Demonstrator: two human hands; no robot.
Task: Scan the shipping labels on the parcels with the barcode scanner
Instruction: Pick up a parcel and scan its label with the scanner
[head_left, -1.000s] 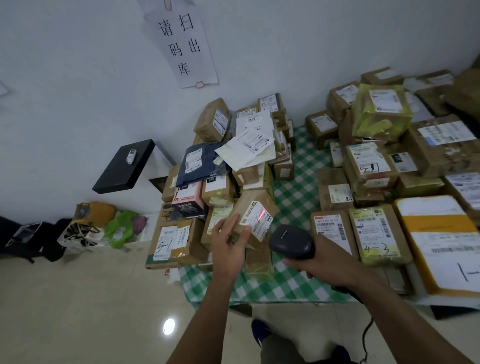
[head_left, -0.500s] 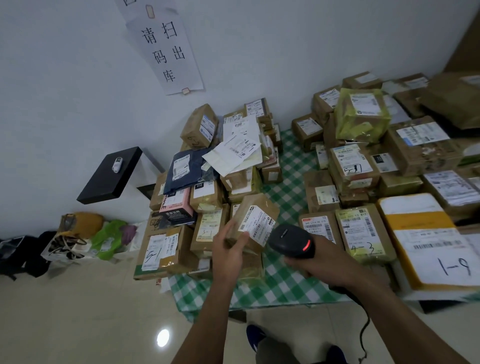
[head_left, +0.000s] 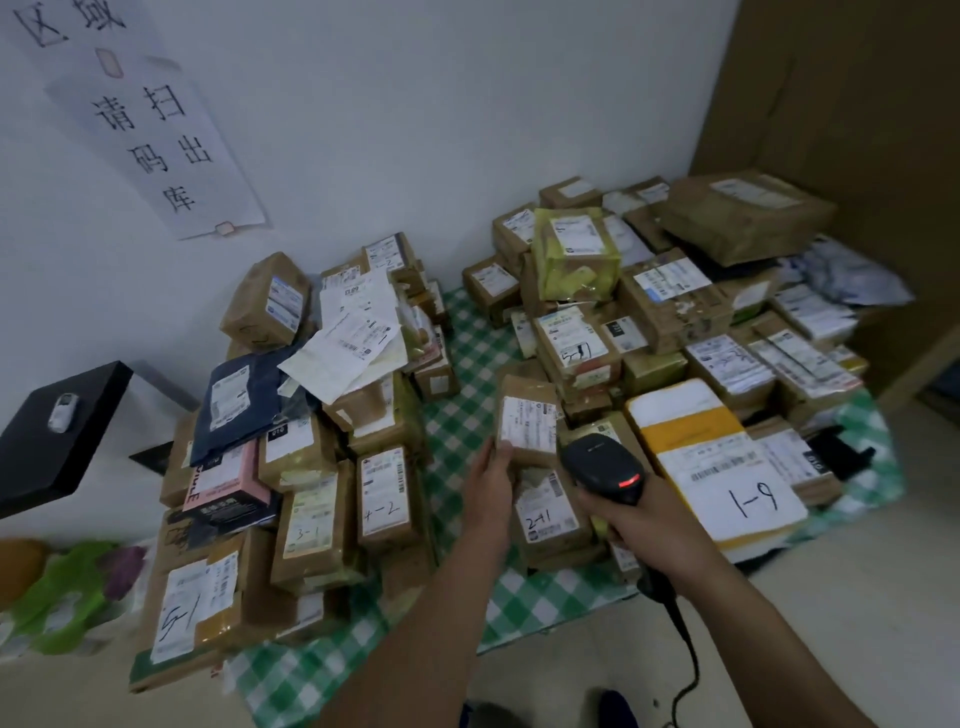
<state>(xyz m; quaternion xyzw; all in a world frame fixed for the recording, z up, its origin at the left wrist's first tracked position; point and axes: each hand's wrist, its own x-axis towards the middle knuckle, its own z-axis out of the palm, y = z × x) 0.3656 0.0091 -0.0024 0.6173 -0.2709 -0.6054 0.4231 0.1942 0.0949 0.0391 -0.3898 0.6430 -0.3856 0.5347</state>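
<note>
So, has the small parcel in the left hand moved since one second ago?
Yes. The held parcel went right, from the left pile across the checked cloth toward the 1-9 envelope.

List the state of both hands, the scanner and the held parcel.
small brown parcel: held, label facing the camera.
scanner: held, red light lit.
left hand: grips the small brown parcel.
right hand: grips the scanner.
</note>
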